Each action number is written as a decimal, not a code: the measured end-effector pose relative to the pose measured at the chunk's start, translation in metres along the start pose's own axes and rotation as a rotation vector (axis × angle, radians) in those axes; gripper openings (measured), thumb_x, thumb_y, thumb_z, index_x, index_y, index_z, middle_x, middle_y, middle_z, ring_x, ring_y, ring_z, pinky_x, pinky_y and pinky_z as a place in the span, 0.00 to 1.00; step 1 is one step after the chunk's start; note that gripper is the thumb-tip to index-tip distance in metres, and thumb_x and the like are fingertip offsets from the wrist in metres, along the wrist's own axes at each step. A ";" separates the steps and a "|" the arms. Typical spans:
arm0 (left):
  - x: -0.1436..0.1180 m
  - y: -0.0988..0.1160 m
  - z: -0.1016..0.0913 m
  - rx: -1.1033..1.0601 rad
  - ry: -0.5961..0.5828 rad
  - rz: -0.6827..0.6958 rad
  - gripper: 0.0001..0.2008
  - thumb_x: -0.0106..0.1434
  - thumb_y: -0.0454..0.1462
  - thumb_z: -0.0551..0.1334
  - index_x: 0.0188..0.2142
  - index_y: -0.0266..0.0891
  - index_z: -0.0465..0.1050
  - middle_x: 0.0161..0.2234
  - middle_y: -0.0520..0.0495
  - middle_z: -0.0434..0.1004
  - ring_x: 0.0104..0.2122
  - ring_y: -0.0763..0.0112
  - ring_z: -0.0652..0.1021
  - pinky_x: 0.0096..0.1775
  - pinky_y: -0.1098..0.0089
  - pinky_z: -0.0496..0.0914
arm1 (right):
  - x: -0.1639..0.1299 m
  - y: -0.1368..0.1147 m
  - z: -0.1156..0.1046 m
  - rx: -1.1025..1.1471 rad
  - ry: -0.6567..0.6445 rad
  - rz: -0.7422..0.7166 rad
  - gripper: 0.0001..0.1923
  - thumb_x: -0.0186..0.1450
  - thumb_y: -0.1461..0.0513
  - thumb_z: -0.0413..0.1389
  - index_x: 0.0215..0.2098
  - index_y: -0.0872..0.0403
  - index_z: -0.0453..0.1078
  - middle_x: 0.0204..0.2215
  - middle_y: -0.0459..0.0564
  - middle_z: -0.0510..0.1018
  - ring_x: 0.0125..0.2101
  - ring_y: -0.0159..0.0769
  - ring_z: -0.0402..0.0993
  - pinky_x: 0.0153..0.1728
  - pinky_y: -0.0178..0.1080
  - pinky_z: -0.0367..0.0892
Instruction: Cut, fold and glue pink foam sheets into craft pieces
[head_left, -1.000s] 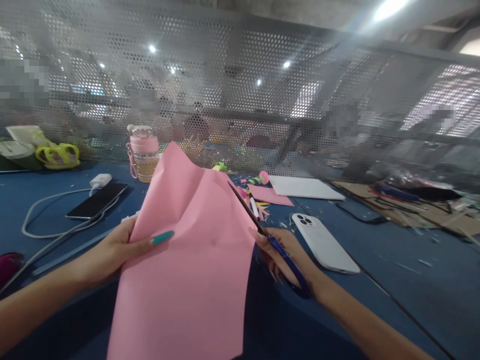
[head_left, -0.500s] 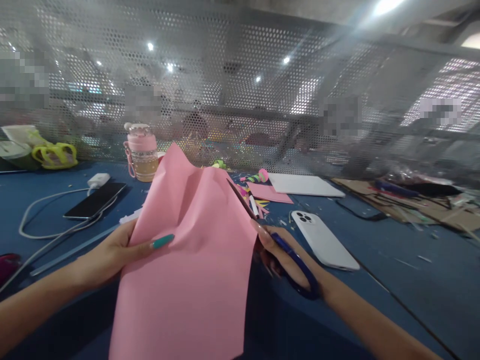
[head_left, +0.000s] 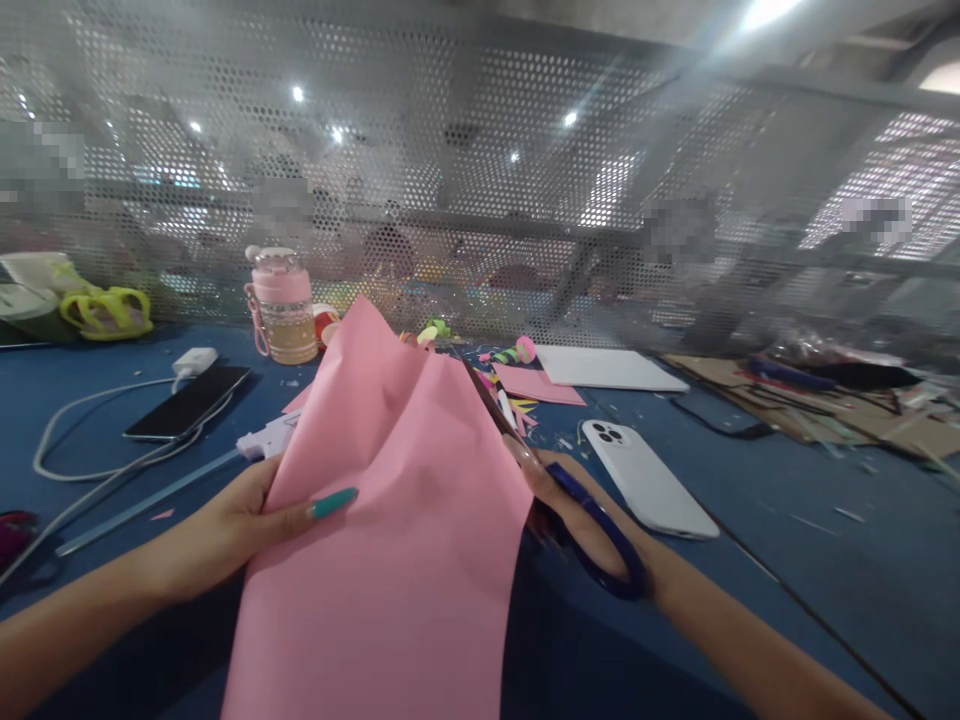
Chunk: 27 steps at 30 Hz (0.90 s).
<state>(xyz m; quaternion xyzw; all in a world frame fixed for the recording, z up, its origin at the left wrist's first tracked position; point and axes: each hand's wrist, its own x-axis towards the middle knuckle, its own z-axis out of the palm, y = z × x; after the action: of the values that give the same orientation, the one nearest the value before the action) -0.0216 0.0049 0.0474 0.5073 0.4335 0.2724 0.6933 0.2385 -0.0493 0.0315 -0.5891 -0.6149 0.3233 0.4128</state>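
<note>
Held up over the near edge of the bench, the pink sheet [head_left: 390,540] is pinched at its left edge by the left hand [head_left: 225,520]. The right hand [head_left: 577,515] grips blue-handled scissors [head_left: 555,480], blades along the sheet's right edge. It looks like a cut in progress; steady tension seems needed.

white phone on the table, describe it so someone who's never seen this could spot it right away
On the blue table, look just right of the right hand holding blue-handled scissors. The white phone lies face down, camera lenses showing. The black phone on the left lies screen up beside a white cable.
</note>
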 end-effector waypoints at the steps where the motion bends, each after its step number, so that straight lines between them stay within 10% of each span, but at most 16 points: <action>1: -0.001 0.000 0.001 0.007 0.002 -0.004 0.18 0.46 0.36 0.67 0.38 0.37 0.68 0.30 0.49 0.79 0.29 0.63 0.79 0.28 0.71 0.74 | 0.001 0.000 0.000 -0.017 0.011 -0.017 0.24 0.57 0.43 0.44 0.16 0.52 0.55 0.09 0.40 0.56 0.13 0.29 0.58 0.17 0.33 0.57; 27: -0.001 -0.007 -0.001 0.073 -0.099 0.000 0.16 0.50 0.38 0.65 0.39 0.40 0.70 0.33 0.49 0.79 0.32 0.64 0.78 0.30 0.71 0.74 | -0.002 -0.002 0.003 -0.077 0.117 -0.029 0.27 0.56 0.39 0.40 0.17 0.52 0.46 0.13 0.39 0.48 0.15 0.25 0.44 0.13 0.32 0.43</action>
<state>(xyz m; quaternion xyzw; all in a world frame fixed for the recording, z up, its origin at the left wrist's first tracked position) -0.0231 0.0018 0.0409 0.5449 0.4083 0.2309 0.6950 0.2348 -0.0509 0.0319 -0.6135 -0.6103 0.2583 0.4296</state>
